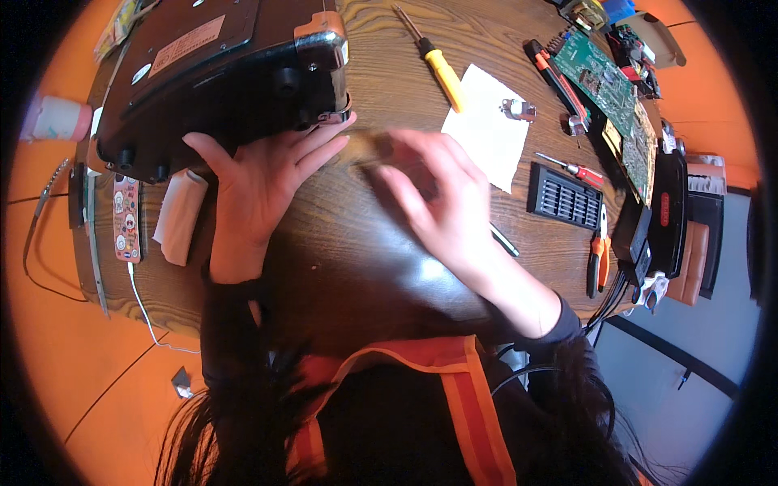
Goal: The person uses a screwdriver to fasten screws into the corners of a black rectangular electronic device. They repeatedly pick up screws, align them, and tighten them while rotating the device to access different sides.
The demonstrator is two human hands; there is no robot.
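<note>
A large black box-shaped device (243, 89) with knobs and a shiny corner takes up the upper left, tilted on the table. Under its near edge lies my left hand (263, 170), palm up, fingers stretched and thumb apart, with nothing in the palm. The fingertips reach the device's shiny lower corner. To the right, my right hand (442, 182) is curled, its thumb and fingers bent toward my left fingertips. A small dark and tan blur (374, 150) shows at its fingertips; motion smears it, so its kind is hidden.
A yellow-handled screwdriver (442, 73) lies beside white paper (486, 121) holding a small metal part (519, 110). Further right are a bit case (565, 196), orange pliers (600, 255), a utility knife (557, 81) and green circuit boards (596, 77). A phone (126, 219) lies left.
</note>
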